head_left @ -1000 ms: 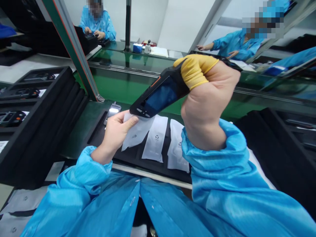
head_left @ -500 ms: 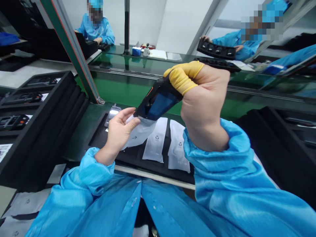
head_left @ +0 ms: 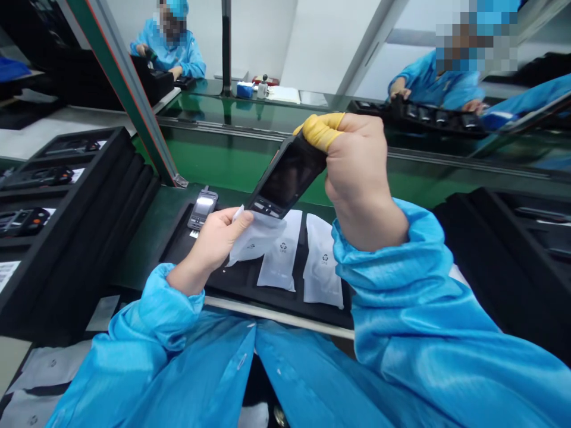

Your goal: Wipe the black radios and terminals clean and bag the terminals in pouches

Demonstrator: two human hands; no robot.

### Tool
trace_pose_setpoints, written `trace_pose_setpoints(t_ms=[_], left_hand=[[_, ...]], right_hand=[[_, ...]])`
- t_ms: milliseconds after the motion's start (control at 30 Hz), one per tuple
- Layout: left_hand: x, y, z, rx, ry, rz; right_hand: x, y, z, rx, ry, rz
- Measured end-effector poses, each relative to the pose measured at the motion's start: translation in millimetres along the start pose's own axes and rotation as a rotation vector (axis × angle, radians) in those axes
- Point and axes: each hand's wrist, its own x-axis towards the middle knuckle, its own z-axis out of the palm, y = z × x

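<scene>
My right hand (head_left: 357,160), with yellow finger cots, grips the upper end of a black handheld device (head_left: 288,178). The device is tilted, its dark screen facing me and its keys at the lower end. My left hand (head_left: 218,238) pinches the mouth of a white translucent plastic bag (head_left: 254,241). The device's lower end is at the bag's mouth; how much is inside I cannot tell. Below lies a black foam tray (head_left: 241,279) with a filled white bag (head_left: 281,255) and another filled bag (head_left: 324,261). A bare device (head_left: 204,208) lies at the tray's left.
Stacked black foam trays (head_left: 89,220) holding devices stand at the left, and more black trays (head_left: 504,238) at the right. A green frame post (head_left: 129,89) rises at left. Beyond the green partition sit two co-workers in blue. White bags (head_left: 49,365) lie at lower left.
The device has turned so its screen and keys show more. My right hand has shifted slightly left and my left fingers have closed on the bag's edge. The right co-worker has lowered a tray.
</scene>
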Motion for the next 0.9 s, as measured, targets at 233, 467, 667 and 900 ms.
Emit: trace_pose_setpoints(t_ms=[233, 467, 667, 900], left_hand=[[3.7, 1.9, 4.8, -0.217, -0.066, -0.011], [2.4, -1.4, -1.5, -0.102, -0.027, 0.013], [-0.1, 2.3, 0.6, -0.066, 0.088, 0.007], [4.0, -3.0, 5.4, -0.031, 0.173, 0.077]], right_hand=[[-3.8, -7.3, 5.4, -0.047, 0.065, -0.01], [-18.1, -32.3, 12.5, -0.2, 0.234, -0.243], [-8.4, -37.2, 8.3, -0.014, 0.348, -0.283], [-11.5, -34.0, 14.2, 0.066, 0.336, -0.302]])
